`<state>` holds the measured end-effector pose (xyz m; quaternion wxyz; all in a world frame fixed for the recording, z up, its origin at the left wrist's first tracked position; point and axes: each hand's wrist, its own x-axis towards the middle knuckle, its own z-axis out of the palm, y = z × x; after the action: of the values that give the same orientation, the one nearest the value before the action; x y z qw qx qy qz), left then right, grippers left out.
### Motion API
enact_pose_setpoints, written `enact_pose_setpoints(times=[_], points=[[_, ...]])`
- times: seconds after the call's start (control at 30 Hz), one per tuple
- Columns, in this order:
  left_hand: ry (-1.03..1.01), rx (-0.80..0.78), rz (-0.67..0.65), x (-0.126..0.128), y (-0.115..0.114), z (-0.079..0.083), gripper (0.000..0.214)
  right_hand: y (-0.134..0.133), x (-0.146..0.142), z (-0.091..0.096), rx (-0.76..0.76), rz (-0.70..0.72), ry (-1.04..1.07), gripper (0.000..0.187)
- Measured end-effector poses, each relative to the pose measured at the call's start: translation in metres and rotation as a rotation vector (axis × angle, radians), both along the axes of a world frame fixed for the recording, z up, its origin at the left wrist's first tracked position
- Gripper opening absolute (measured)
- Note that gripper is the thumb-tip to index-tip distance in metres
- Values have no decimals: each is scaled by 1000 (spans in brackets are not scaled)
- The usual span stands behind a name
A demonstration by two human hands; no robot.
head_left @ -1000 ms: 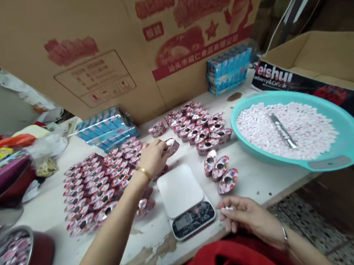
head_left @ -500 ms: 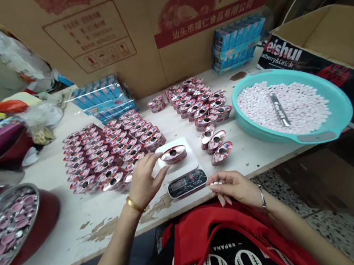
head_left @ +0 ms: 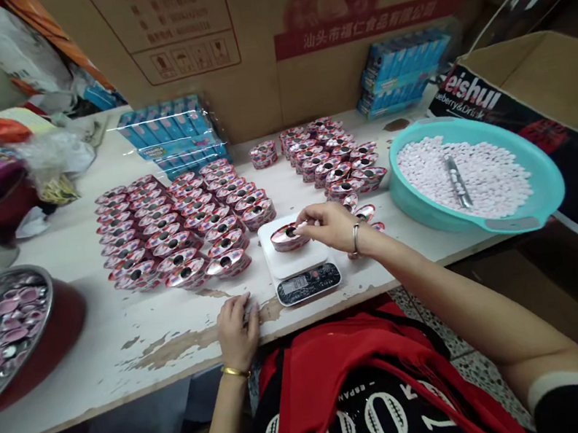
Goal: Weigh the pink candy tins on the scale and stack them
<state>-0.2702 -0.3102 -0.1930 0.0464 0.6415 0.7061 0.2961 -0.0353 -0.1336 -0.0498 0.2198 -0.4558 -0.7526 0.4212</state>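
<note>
A small oval tin-like container with a round hole in its top sits on the white kitchen scale, whose display is lit. My right hand is over the container, fingertips pinching small white candies at its hole. Beneath that wrist, a few more oval containers are partly hidden. My left hand rests at the table's front edge, left of the scale, fingers loosely bent and thumb apart, holding nothing visible. To the right, a turquoise basin holds many white candies and a metal scoop-like tool.
Rows of oval containers cover the left-centre table; another group stands behind the scale. A red metal bowl of pink caps is at left. Blue wrapped packs lean against a large carton. A black box stands right.
My left hand has left the container and come down to the table edge. My right hand has moved up and forward from beside the scale to the container's hole.
</note>
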Motion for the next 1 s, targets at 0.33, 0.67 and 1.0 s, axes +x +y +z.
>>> enact_pose_setpoints(times=[0.33,0.67,1.0], points=[[-1,21,-17,-2,1,-2,26,15,-29,-9,124,73,-257,20],[6,19,-10,-2,1,-2,25,36,13,-1,122,-103,106,22],[24,-39,32,1,3,1,26,108,229,-40,-48,-616,-491,28]])
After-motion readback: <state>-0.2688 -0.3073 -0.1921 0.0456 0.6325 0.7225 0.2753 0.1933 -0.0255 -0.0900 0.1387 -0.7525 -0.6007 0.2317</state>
